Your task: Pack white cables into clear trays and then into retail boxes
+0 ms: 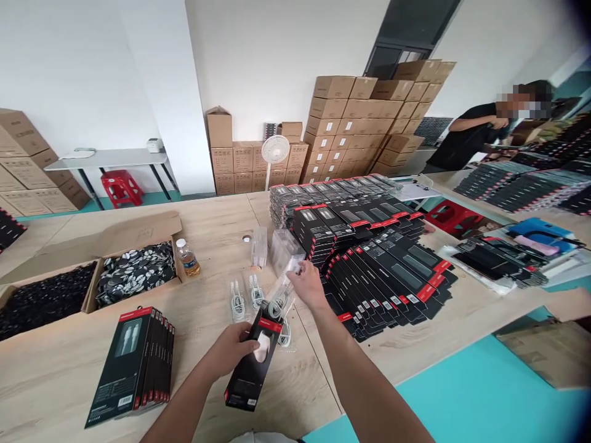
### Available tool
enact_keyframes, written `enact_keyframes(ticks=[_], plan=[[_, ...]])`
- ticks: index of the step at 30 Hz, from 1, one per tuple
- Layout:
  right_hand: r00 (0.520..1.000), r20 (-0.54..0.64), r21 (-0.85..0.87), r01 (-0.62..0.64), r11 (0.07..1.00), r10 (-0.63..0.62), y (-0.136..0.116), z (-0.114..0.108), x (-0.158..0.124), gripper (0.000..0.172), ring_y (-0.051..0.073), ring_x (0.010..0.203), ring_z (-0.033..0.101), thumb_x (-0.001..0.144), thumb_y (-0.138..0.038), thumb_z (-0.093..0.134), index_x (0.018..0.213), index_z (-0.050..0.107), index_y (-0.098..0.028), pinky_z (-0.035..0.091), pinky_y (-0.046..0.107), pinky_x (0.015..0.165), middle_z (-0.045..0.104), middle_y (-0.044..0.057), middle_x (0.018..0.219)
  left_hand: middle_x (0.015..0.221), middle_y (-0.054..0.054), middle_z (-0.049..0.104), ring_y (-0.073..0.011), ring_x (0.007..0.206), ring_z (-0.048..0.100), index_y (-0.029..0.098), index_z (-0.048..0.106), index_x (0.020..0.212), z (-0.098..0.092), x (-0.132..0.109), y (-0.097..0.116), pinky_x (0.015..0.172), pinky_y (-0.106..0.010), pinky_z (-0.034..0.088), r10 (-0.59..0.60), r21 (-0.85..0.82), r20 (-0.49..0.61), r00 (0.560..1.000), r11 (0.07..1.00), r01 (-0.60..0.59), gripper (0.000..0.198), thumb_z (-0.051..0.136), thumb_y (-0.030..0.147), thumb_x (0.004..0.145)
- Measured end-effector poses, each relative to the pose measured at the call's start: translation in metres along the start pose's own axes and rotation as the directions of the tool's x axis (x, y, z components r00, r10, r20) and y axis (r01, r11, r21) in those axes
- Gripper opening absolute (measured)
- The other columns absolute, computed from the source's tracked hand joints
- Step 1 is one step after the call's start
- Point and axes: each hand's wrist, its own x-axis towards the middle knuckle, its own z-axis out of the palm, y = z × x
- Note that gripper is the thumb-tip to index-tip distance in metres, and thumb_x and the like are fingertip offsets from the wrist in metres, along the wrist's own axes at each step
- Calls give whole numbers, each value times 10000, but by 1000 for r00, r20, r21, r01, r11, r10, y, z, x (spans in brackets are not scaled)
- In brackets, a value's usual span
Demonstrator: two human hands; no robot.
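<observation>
Both hands are clenched: over the wooden table [295,375], my left hand [229,351] grasps a black cable box [248,384], and my right hand [307,284] pinches a clear plastic insert [282,289] just above coiled white cables [237,301].

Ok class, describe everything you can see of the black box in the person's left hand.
The black cardboard retail box is rectangular, with a red band across its top end. It stands tilted, its top end leaning toward a clear plastic bag of coiled white cable, and the left hand grips it, fingers across the upper face. A pale oval shows beside the fingers; whether it is print or a window cannot be told. Nor can I tell whether its lower end touches the table.
</observation>
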Motion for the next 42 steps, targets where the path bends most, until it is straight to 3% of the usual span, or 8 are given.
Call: enact_keyframes(ticks=[9, 13, 19, 22, 25, 31, 37, 42], plan=[[875, 271, 67, 398, 915, -401, -24, -5, -97, 242, 262, 1326, 366, 882, -357, 517, 952, 730, -266, 252, 461, 1120, 537, 62, 1341, 832, -49, 702, -184, 729, 644, 142, 642, 928, 22, -19, 14, 658, -297, 489, -35, -289, -188, 982, 957, -22, 431, 771, 442, 647], [899, 327, 240, 220, 946, -292, 1, -4, -130, 308, 285, 1353, 333, 863, -365, 527, 1109, 689, -276, 324, 490, 1073, 427, 63, 1448, 891, -53, 671, -200, 787, 647, 173, 565, 1072, 37, -41, 5, 663, -311, 516, -18, -308, -170, 985, 951, -36, 489, 743, 433, 698], [904, 418, 620, -208, 757, -94, 22, 8, -160, 385, 181, 800, 605, 801, -369, 586, 1165, 563, -246, 468, 282, 603, 640, 49, 1043, 1177, -81, 579, -183, 818, 657, 349, 215, 1409, 39, -63, -4, 674, -324, 542, 48, -267, -107, 993, 961, -76, 803, 697, 396, 769], [897, 423, 662, -209, 719, -130, 23, 8, -167, 267, 148, 685, 554, 827, -407, 581, 1022, 611, -227, 424, 256, 564, 637, 9, 850, 1123, -65, 603, -199, 817, 652, 297, 418, 1281, 35, -60, -1, 618, -306, 536, 59, -219, -10, 998, 974, -60, 568, 661, 433, 786], [925, 321, 654, -60, 754, -205, 23, 1, -169, 240, 165, 769, 568, 854, -441, 580, 843, 639, -209, 462, 285, 683, 621, 17, 838, 976, -44, 636, -173, 795, 615, 203, 605, 993, 35, -51, 5, 663, -292, 510, 163, -96, -109, 981, 980, -173, 307, 578, 463, 833], [969, 135, 675, 63, 735, -207, 12, -23, -173, 252, 184, 828, 616, 765, -421, 712, 858, 576, -230, 484, 316, 775, 640, 17, 882, 869, -30, 677, -178, 839, 618, 194, 585, 844, 40, -44, 33, 770, -295, 466, 345, 7, -245, 906, 935, -354, 171, 673, 307, 752], [921, 359, 641, -126, 757, -150, -9, -56, -166, 282, 164, 761, 586, 651, -374, 801, 785, 631, -194, 457, 297, 725, 646, 2, 792, 864, -47, 699, -182, 816, 637, 171, 669, 845, 38, -49, 79, 761, -296, 463, 221, 242, 40, 974, 944, -224, 129, 610, 182, 731], [841, 532, 612, -303, 731, -96, -13, -70, -149, 275, 133, 647, 543, 607, -379, 815, 706, 667, -170, 427, 277, 647, 626, -16, 675, 771, -32, 693, -167, 701, 628, 158, 712, 868, 41, -39, 97, 710, -304, 485, 55, 191, 101, 993, 979, -74, 222, 597, 165, 678]])
